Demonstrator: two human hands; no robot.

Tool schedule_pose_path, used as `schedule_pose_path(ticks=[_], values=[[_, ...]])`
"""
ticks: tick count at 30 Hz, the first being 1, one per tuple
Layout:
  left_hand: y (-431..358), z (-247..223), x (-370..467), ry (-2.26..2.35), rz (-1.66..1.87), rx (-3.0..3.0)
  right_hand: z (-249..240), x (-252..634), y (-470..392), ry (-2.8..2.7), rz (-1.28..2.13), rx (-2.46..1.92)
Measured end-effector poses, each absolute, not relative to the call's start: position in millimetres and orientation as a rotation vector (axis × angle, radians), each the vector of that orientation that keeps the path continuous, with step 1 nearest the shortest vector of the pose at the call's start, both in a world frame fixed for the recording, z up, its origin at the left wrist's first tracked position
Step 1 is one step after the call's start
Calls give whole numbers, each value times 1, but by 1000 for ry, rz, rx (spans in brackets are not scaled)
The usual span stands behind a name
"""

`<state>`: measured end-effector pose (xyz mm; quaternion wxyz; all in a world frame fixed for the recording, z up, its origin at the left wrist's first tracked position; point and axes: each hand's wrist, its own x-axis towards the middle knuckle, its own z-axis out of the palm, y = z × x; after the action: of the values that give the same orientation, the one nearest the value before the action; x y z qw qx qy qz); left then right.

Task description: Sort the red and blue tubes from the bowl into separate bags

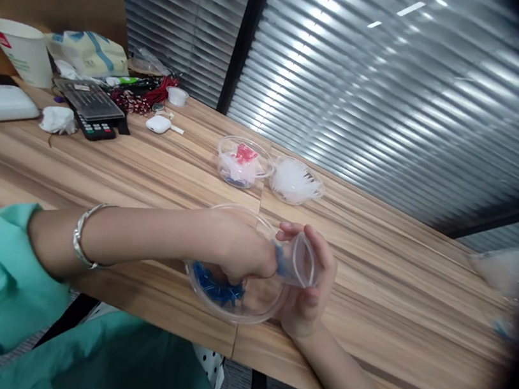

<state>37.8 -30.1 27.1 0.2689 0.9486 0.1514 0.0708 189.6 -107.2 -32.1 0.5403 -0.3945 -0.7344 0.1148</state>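
Observation:
A round clear plastic bowl (266, 314) sits near the table's front edge with a heap of thin blue plastic pieces (220, 287) in it. Over the bowl, my left hand (242, 247) is closed, its fingers curled and pointing right; what they pinch is hidden. At the bowl's right side, my right hand (317, 280) is wrapped around a small clear plastic bag (301, 261), whose lens-shaped mouth gapes to the right. Some blue shows beside the bag, against my left fingers; I cannot tell whether it is inside.
Behind the bowl stand a clear tub (238, 169) with red-printed packets and a clear dish (296, 181) of whitish plastic pieces. A paper cup (23, 52), a tissue pack (89, 53), red-black wires (142, 97), a black keypad device (96, 126) and a white earbud case (158, 124) crowd the left back.

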Motion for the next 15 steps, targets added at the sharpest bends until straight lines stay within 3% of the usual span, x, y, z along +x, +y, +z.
schedule_pose_path(ticks=[3, 6, 15], values=[[-30, 33, 39, 239, -189, 2819, -32, 189, -107, -1724, 317, -908], [-32, 41, 39, 262, -271, 2902, -33, 187, -107, -1693, 340, -851], [-29, 37, 38, 105, -93, 3042, -35, 187, -100, -1548, 342, -729]])
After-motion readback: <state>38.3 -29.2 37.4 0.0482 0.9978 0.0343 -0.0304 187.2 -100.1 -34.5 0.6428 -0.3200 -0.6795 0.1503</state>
